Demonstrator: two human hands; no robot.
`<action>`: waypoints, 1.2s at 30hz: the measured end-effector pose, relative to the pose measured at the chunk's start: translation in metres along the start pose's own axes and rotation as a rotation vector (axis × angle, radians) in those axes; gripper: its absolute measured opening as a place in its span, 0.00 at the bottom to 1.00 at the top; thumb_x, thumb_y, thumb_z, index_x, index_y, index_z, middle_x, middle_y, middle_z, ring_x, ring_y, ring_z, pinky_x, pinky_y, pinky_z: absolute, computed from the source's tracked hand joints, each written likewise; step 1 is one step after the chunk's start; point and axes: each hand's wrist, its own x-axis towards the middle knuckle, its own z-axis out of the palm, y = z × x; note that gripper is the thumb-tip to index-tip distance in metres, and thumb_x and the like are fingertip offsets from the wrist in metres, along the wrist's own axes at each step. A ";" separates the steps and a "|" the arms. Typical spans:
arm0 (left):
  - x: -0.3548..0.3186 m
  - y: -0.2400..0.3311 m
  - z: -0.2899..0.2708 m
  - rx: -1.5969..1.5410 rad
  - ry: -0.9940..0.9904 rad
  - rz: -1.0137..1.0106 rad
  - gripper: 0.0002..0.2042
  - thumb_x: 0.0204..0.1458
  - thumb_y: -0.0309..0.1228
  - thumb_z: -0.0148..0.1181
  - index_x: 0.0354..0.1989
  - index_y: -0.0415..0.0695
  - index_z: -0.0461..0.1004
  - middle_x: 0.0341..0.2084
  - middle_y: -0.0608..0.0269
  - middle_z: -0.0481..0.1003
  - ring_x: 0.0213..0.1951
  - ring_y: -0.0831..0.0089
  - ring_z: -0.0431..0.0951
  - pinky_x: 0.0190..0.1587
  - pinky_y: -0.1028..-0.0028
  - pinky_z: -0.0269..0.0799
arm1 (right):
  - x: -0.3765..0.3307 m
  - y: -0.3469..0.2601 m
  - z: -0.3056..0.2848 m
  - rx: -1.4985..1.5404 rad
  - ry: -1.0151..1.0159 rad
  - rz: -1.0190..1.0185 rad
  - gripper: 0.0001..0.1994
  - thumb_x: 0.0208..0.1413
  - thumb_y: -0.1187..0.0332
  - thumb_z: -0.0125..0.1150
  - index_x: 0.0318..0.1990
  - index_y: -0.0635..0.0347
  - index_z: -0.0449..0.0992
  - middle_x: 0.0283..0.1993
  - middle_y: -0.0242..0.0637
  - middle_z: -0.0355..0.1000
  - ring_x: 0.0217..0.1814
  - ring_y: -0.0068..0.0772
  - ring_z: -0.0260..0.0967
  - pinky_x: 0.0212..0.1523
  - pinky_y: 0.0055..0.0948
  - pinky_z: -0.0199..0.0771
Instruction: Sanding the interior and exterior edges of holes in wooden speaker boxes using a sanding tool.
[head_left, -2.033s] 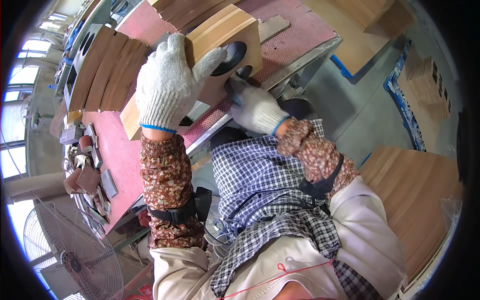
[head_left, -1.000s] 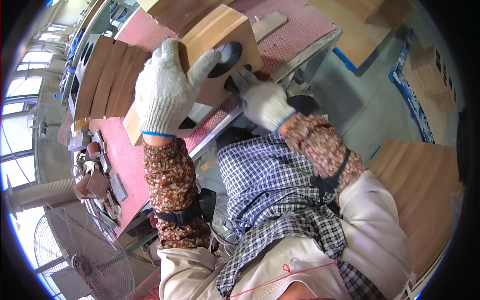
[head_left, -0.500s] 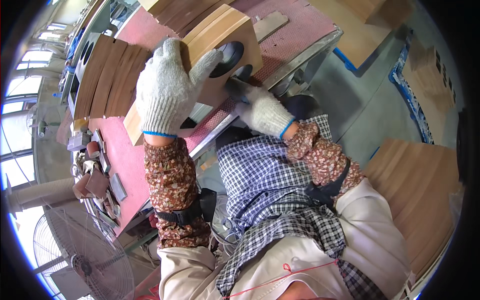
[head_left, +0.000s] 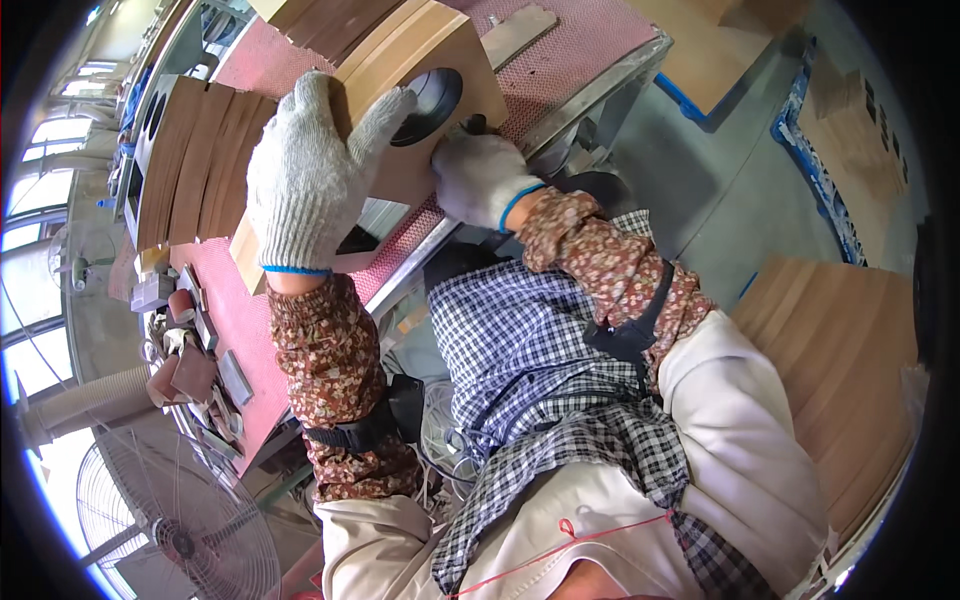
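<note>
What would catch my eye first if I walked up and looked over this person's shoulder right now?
First, the two white knit gloves: the left hand spreads flat over a light wooden box with a round black hole, which lies on the red bench, while the right hand grips its near edge. Next, the row of brown wooden panels at upper left, and the big metal fan at lower left.
</note>
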 end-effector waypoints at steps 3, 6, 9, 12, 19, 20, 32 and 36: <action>0.000 0.000 0.003 -0.024 -0.017 -0.019 0.27 0.60 0.54 0.62 0.49 0.38 0.74 0.39 0.40 0.79 0.44 0.40 0.78 0.46 0.54 0.73 | -0.003 0.012 -0.005 0.255 0.060 -0.143 0.14 0.57 0.66 0.57 0.49 0.53 0.82 0.45 0.45 0.81 0.50 0.49 0.80 0.53 0.47 0.79; 0.002 -0.009 -0.001 -0.038 0.021 0.031 0.30 0.56 0.60 0.63 0.40 0.38 0.75 0.34 0.42 0.79 0.40 0.43 0.80 0.42 0.53 0.75 | -0.001 0.004 -0.001 -0.124 0.119 -0.143 0.14 0.55 0.62 0.61 0.48 0.49 0.85 0.44 0.39 0.82 0.48 0.46 0.81 0.48 0.45 0.80; 0.002 -0.009 -0.001 -0.134 -0.021 0.038 0.21 0.61 0.48 0.63 0.44 0.37 0.75 0.36 0.39 0.77 0.42 0.39 0.78 0.43 0.53 0.72 | 0.014 -0.008 0.017 -0.338 0.079 -0.183 0.08 0.51 0.63 0.63 0.30 0.51 0.88 0.31 0.35 0.82 0.34 0.41 0.82 0.31 0.50 0.80; -0.007 -0.029 0.013 -0.015 0.052 0.059 0.29 0.63 0.50 0.59 0.57 0.33 0.72 0.47 0.35 0.76 0.51 0.37 0.75 0.51 0.52 0.71 | 0.028 0.009 0.040 -0.094 0.074 -0.238 0.10 0.49 0.65 0.63 0.36 0.52 0.87 0.40 0.40 0.83 0.43 0.49 0.82 0.39 0.48 0.82; 0.001 -0.024 0.016 0.009 0.042 0.036 0.33 0.64 0.52 0.57 0.64 0.33 0.68 0.55 0.36 0.75 0.57 0.40 0.75 0.58 0.54 0.70 | 0.024 -0.003 0.007 -0.280 -0.102 -0.060 0.13 0.51 0.70 0.65 0.44 0.49 0.87 0.51 0.38 0.82 0.52 0.44 0.81 0.43 0.42 0.82; 0.002 -0.020 0.014 0.008 0.016 0.017 0.33 0.64 0.52 0.57 0.64 0.33 0.68 0.55 0.36 0.75 0.57 0.40 0.75 0.58 0.54 0.70 | 0.033 -0.004 0.011 -0.279 -0.235 -0.033 0.14 0.50 0.70 0.66 0.46 0.50 0.86 0.52 0.39 0.82 0.53 0.44 0.80 0.47 0.41 0.81; 0.003 -0.023 0.023 0.012 0.044 0.017 0.32 0.64 0.52 0.57 0.62 0.33 0.70 0.54 0.34 0.75 0.57 0.40 0.75 0.58 0.53 0.70 | 0.008 0.013 0.025 0.333 0.202 -0.114 0.11 0.53 0.68 0.58 0.36 0.61 0.86 0.42 0.52 0.82 0.49 0.58 0.80 0.51 0.48 0.80; 0.007 -0.010 -0.001 -0.055 -0.003 0.064 0.28 0.64 0.49 0.58 0.56 0.32 0.73 0.48 0.34 0.76 0.52 0.38 0.77 0.53 0.53 0.72 | 0.051 0.013 0.034 -0.341 -0.075 -0.454 0.11 0.52 0.65 0.60 0.35 0.58 0.85 0.34 0.48 0.81 0.41 0.54 0.81 0.44 0.47 0.81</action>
